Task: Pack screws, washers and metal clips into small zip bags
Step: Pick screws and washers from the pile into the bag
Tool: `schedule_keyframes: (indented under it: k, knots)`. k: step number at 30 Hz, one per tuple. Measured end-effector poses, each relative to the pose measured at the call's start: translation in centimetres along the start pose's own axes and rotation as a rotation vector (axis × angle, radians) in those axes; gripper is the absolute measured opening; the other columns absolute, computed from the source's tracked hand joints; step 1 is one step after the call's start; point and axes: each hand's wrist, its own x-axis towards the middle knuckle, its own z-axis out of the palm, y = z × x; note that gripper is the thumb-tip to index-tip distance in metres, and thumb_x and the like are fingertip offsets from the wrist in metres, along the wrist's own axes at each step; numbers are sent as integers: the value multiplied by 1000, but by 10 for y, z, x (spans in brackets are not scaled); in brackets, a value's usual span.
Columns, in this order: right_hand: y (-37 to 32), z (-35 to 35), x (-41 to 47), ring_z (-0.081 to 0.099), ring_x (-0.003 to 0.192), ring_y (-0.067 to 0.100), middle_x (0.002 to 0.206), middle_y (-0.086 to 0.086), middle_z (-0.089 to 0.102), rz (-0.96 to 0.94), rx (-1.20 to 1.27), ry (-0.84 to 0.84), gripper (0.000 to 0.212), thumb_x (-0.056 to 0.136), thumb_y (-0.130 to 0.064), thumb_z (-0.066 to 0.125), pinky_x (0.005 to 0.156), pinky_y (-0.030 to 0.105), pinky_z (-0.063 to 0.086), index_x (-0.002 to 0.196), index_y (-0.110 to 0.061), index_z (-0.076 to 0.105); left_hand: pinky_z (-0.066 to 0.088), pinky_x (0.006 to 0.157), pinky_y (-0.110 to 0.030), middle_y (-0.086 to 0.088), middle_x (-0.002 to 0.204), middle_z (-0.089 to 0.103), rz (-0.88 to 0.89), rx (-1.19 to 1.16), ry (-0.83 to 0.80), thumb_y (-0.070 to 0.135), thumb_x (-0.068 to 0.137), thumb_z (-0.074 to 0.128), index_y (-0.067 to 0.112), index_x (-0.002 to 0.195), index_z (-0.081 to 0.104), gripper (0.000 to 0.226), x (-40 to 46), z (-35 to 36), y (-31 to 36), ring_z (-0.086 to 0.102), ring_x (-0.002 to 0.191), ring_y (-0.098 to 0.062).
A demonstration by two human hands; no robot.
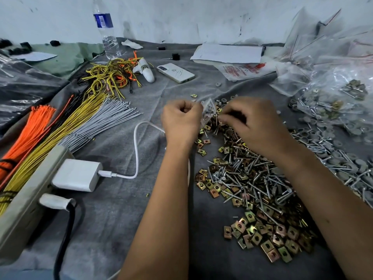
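Your left hand (181, 118) curls around the edge of a small zip bag (207, 110) at the centre of the frame, fingers pinching it. Your right hand (256, 122) meets the bag from the other side with fingers bent at its mouth; whether it grips the bag or a part, I cannot tell. Screws show inside the bag. Directly below lies the heap of screws (252, 172) and metal clips (266, 239), running to the lower right. If your pinch slackens or the mouth tilts down, the contents could spill back into that heap and the count would be lost. Washers (323, 136) lie at the right.
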Motion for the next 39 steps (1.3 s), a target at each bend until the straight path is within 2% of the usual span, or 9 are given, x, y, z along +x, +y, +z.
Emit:
schedule_keyframes:
  k: [3, 6, 12, 15, 18, 21, 24, 32, 39]
  knots:
    - [-4, -2, -1, 63, 80, -1, 91, -7, 70, -3, 102, 197, 12, 93, -20, 74, 75, 5, 42, 101, -11, 77, 35, 53, -31, -1, 50, 51, 71, 5, -202, 8, 82, 66, 22, 53, 62, 32, -6, 0, 4, 44, 49, -19]
    - [-6, -1, 0, 62, 82, 0, 92, -10, 68, -47, 94, 158, 12, 90, -16, 77, 78, 7, 41, 101, -11, 78, 34, 53, -35, 0, 48, 49, 107, 3, -281, 11, 79, 63, 27, 50, 61, 33, -8, 2, 6, 41, 47, -18]
    - [-4, -1, -2, 69, 84, 3, 92, -6, 73, 49, 185, 149, 23, 87, -16, 80, 74, 18, 56, 109, -14, 76, 37, 53, -36, -1, 49, 51, 84, -15, -188, 15, 76, 64, 17, 60, 62, 17, -8, 2, 3, 43, 47, -19]
    - [-4, 0, -2, 68, 83, 0, 87, -10, 70, 60, 171, 225, 14, 90, -19, 78, 72, 9, 52, 102, -14, 74, 38, 54, -33, 6, 49, 50, 88, -28, -58, 16, 75, 63, 21, 55, 57, 21, -5, 1, 5, 44, 49, -18]
    - [0, 5, -2, 59, 81, -11, 94, -15, 66, 31, 77, 28, 14, 91, -20, 76, 78, 5, 47, 105, -18, 75, 38, 56, -31, 0, 56, 52, 93, -112, 171, 17, 74, 61, 17, 59, 58, 16, -1, -5, 6, 45, 56, -19]
    - [1, 19, -1, 47, 97, 2, 105, -10, 59, -107, -63, -289, 26, 94, -16, 70, 89, 22, 40, 119, -21, 74, 36, 54, -30, -5, 58, 48, 75, -216, 352, 14, 75, 60, 16, 59, 56, 17, 3, -11, 6, 42, 57, -19]
    - [-4, 29, 6, 43, 109, 10, 115, -4, 59, -178, -121, -421, 34, 97, -13, 66, 94, 28, 38, 126, -28, 72, 34, 55, -35, -8, 59, 45, 67, -244, 404, 5, 80, 62, 17, 55, 52, 30, 6, -11, 5, 39, 59, -22]
    - [-11, 23, 10, 57, 100, 12, 111, -7, 56, -30, -145, -527, 15, 95, -14, 68, 92, 31, 49, 107, -23, 69, 32, 55, -38, -11, 59, 44, 28, -284, 346, 6, 79, 61, 16, 53, 50, 30, 4, -9, 5, 37, 59, -25]
    - [0, 13, -3, 52, 94, 10, 100, -8, 53, -21, -246, -469, 17, 96, -20, 66, 81, 24, 38, 113, -18, 67, 35, 57, -35, -9, 59, 46, 13, -226, 209, 3, 81, 63, 13, 56, 53, 29, 3, -5, 3, 40, 59, -24]
